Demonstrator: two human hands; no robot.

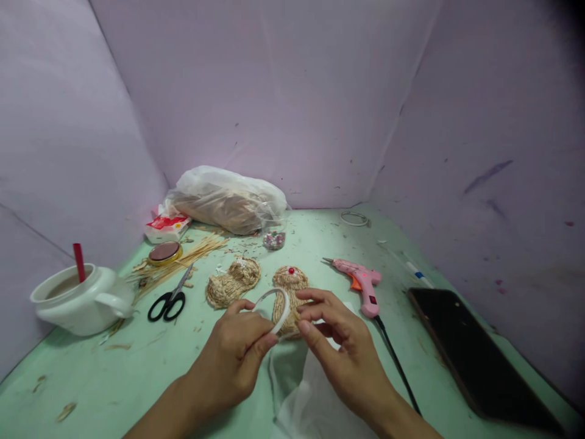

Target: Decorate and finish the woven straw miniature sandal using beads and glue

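My left hand (242,347) pinches a thin white ring (284,314) between thumb and fingers, holding it tilted over the table. Close by on the right, my right hand (338,341) is raised with curved fingers apart, and I make out nothing between them. Behind the ring lies a small woven straw slipper (291,279) with a red bead on its band; the ring and my fingers partly cover it. A second straw slipper (223,289) with white trim rests to its left. Under my right hand spreads a sheer white sheet or bag (315,402).
A pink glue gun (363,280) with a black cord and a dark phone (475,360) lie right. Black scissors (168,305), a white pot (82,302), a round tin (165,252) and straw strands (201,251) are left. A bulky plastic bag (223,198) sits behind.
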